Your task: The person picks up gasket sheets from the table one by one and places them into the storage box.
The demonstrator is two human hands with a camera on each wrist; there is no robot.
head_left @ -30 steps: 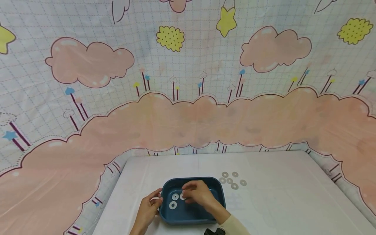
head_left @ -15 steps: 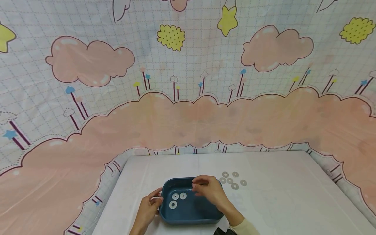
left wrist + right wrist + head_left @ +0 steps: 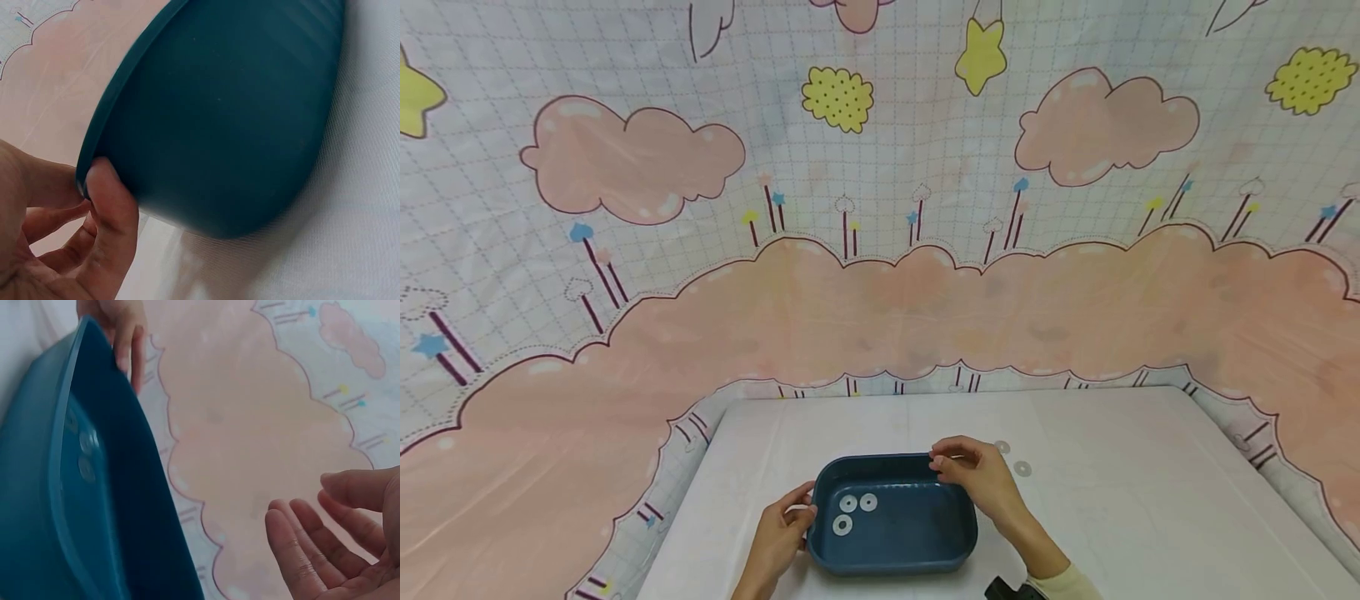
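Note:
A dark blue rectangular tray [image 3: 910, 529] sits on the white table with three flat ring-shaped washers [image 3: 842, 525] lying in its left part. My left hand [image 3: 775, 533] pinches the tray's left rim between thumb and finger, as the left wrist view shows closely. Over the tray's far right corner is my right hand [image 3: 981, 479]. In the right wrist view that hand [image 3: 331, 540] has relaxed, parted fingers and nothing between them. Just beyond it, two more washers [image 3: 1022, 468] show on the table; the hand covers the spot where others lay.
The white table [image 3: 1112, 500] stretches to the right of the tray. Behind it hangs a cloth [image 3: 880, 317] printed with clouds and stars. A dark device [image 3: 1015, 588] is worn at my right wrist.
My right hand has left the washer in the tray and moved right and away from me, now hiding several table washers. The left hand keeps its grip on the rim.

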